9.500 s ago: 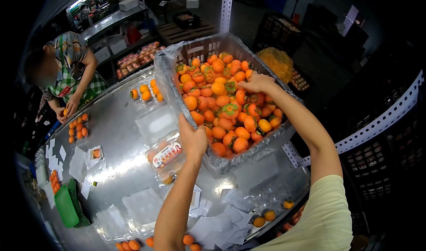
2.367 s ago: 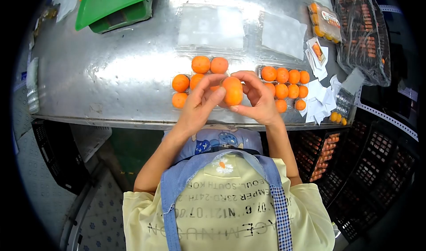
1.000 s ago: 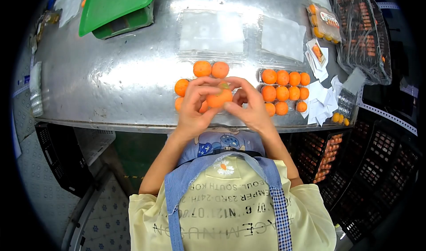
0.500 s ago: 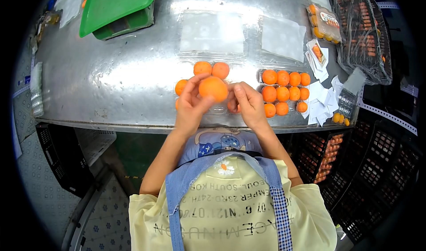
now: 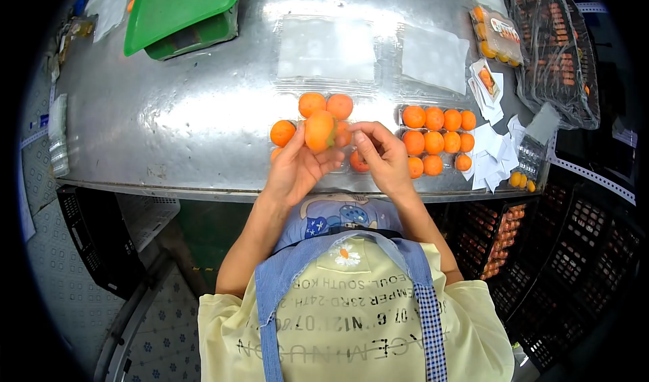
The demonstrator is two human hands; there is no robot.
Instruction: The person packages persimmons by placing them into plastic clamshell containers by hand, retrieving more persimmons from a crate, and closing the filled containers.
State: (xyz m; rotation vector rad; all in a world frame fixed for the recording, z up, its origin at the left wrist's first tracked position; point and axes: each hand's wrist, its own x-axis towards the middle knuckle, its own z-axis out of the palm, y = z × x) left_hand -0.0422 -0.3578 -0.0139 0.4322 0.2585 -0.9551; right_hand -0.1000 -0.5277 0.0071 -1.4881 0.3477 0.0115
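Note:
Raised over the table, an orange persimmon is held in the fingers of my left hand, its greenish-brown leafy cap turned to the right. Close beside that cap is my right hand, thumb and forefinger pinched together; whether anything is between them is too small to make out. Underneath, partly hidden by my hands, lies a clear plastic tray with several persimmons in it. To the right sits a second clear tray, with rows of persimmons.
Clear lids lie flat behind both trays. Paper labels are scattered at the right, near a closed fruit pack. A green tray rests at the back left of the metal table. Black crates stand lower right.
The persimmon has been turned in my left hand, so its leafy cap now faces right. My left fingers have opened out beneath it, and my right hand stays pinched beside it.

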